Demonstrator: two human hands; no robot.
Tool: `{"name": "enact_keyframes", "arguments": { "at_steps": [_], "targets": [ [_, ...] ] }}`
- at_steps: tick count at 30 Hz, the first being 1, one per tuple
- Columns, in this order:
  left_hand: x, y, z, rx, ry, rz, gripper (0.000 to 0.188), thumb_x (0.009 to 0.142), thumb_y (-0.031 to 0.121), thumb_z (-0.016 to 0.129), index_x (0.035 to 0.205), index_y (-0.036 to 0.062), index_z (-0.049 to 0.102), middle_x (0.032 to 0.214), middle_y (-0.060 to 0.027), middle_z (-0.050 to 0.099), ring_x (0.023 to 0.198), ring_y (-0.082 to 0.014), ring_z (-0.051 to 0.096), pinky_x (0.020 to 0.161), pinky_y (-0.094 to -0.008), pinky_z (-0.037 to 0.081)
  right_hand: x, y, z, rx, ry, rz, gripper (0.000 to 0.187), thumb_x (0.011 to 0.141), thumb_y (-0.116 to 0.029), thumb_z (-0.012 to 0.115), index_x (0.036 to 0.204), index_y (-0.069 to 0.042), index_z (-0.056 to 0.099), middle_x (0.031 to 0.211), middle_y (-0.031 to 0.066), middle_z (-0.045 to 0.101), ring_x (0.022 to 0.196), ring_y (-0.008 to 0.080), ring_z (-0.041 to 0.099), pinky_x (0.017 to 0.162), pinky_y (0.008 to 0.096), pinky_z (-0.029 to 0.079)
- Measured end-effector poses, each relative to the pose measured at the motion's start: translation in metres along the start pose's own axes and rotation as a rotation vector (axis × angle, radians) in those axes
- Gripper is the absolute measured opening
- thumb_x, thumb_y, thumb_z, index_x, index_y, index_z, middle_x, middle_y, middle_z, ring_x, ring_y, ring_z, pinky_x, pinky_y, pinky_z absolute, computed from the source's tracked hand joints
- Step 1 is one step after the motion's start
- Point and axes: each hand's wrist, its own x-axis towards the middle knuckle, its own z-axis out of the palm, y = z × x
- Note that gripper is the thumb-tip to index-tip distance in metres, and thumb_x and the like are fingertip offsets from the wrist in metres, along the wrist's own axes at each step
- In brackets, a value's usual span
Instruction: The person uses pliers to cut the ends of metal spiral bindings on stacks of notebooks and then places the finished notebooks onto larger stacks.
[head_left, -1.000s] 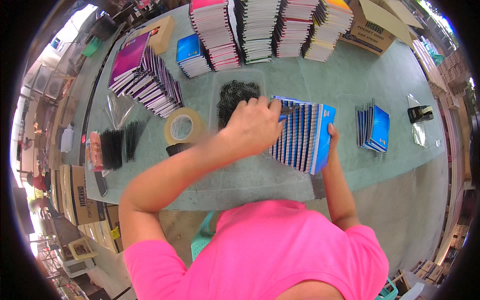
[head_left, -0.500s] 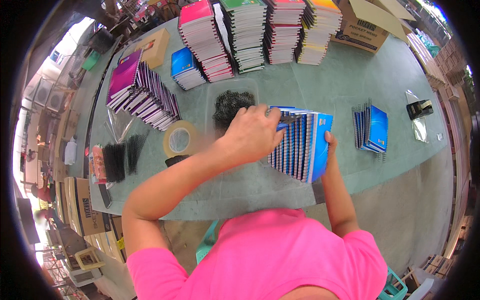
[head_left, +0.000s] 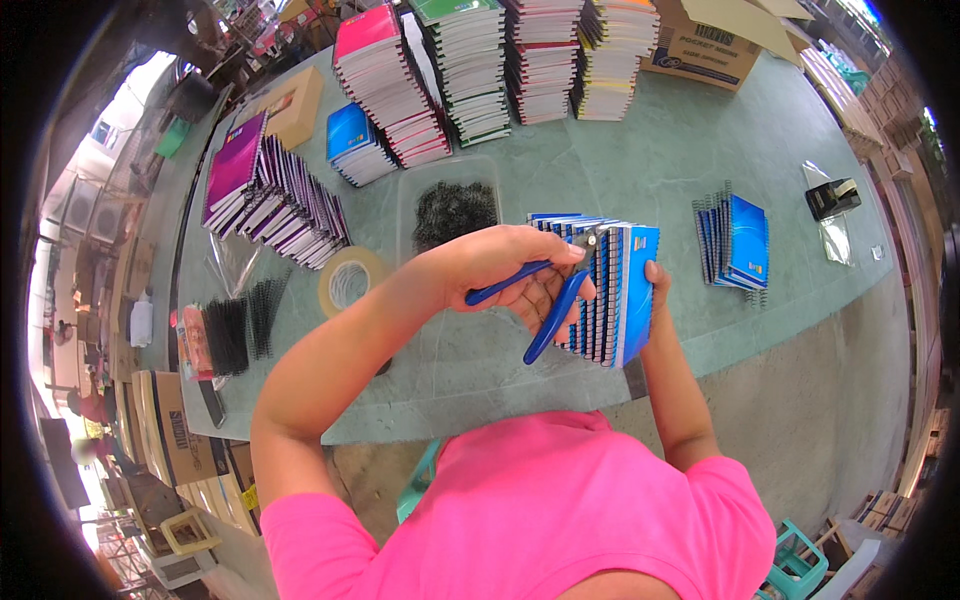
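Observation:
My left hand [head_left: 508, 262] grips blue-handled pliers [head_left: 552, 325]. The handles are spread apart, and the metal head [head_left: 589, 240] is at the spiral bindings of a fanned stack of blue notebooks [head_left: 640, 290]. On the right side of that stack, the fingers of my right hand [head_left: 656, 285] are closed on its edge; the rest of the hand is mostly behind the covers. Just beyond my left wrist stands a clear plastic tub [head_left: 408, 195] holding a heap of tangled black wire pieces [head_left: 455, 210].
Purple notebooks [head_left: 235, 170] lean at the left, near a tape roll [head_left: 328, 285] and black binding coils [head_left: 228, 335]. Tall notebook stacks [head_left: 465, 75] and a cardboard box [head_left: 705, 55] line the far side. More blue notebooks [head_left: 748, 240] and a tape dispenser [head_left: 832, 198] are at the right.
My left hand has turned over and moved slightly nearer, so the pliers' handles now show, spread apart. My right hand still holds the blue notebooks. The view has shifted slightly.

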Motion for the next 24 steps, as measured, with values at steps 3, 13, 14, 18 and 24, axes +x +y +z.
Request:
{"name": "enact_keyframes", "arguments": {
  "at_steps": [3, 13, 14, 18, 24],
  "targets": [
    [0.000, -0.001, 0.003, -0.011, -0.008, -0.020, 0.046, 0.089, 0.033, 0.041, 0.104, -0.0085, 0.053, 0.089, -0.0206, 0.060, 0.081, -0.0321, 0.062, 0.076, -0.0417, 0.049, -0.002, 0.002, -0.001, -0.013, 0.011, -0.020, 0.075, 0.061, -0.039, 0.068, 0.119, 0.002, 0.045, 0.107, 0.0208, 0.056, 0.092, 0.0332, 0.058, 0.081, 0.0448, 0.048],
    [0.016, -0.034, 0.029, 1.676, 0.904, 0.536, 0.033, 0.082, 0.026, 0.053, 0.101, -0.0006, 0.051, 0.086, -0.0187, 0.055, 0.079, -0.0316, 0.056, 0.067, -0.0396, 0.044, -0.019, -0.007, -0.004, -0.111, 0.189, -0.011, 0.075, 0.062, -0.039, 0.067, 0.120, 0.002, 0.043, 0.110, 0.0194, 0.054, 0.096, 0.0318, 0.056, 0.083, 0.0442, 0.047],
    [0.014, -0.041, 0.027, 1.631, 0.933, 0.566, 0.033, 0.082, 0.026, 0.053, 0.102, 0.0004, 0.050, 0.087, -0.0180, 0.055, 0.081, -0.0323, 0.056, 0.068, -0.0397, 0.044, -0.025, -0.009, 0.005, -0.150, 0.249, -0.021, 0.074, 0.063, -0.039, 0.066, 0.120, 0.001, 0.043, 0.110, 0.0191, 0.054, 0.095, 0.0315, 0.056, 0.083, 0.0440, 0.047],
    [0.021, -0.117, 0.025, 1.192, 0.833, 0.619, 0.036, 0.080, 0.028, 0.055, 0.106, 0.0028, 0.050, 0.090, -0.0161, 0.054, 0.083, -0.0328, 0.054, 0.074, -0.0415, 0.042, -0.052, -0.027, -0.032, -0.199, 0.308, -0.087, 0.072, 0.066, -0.044, 0.063, 0.121, -0.002, 0.043, 0.109, 0.0161, 0.055, 0.093, 0.0284, 0.055, 0.083, 0.0415, 0.046],
    [0.060, -0.225, -0.002, 1.506, 0.830, 0.656, 0.046, 0.075, 0.032, 0.060, 0.111, 0.0053, 0.049, 0.107, -0.0153, 0.048, 0.101, -0.0330, 0.045, 0.088, -0.0472, 0.035, -0.047, -0.020, -0.051, 0.000, 0.320, -0.334, 0.060, 0.080, -0.047, 0.051, 0.119, -0.002, 0.046, 0.112, 0.0128, 0.055, 0.096, 0.0241, 0.055, 0.086, 0.0381, 0.044]
  ]
}}
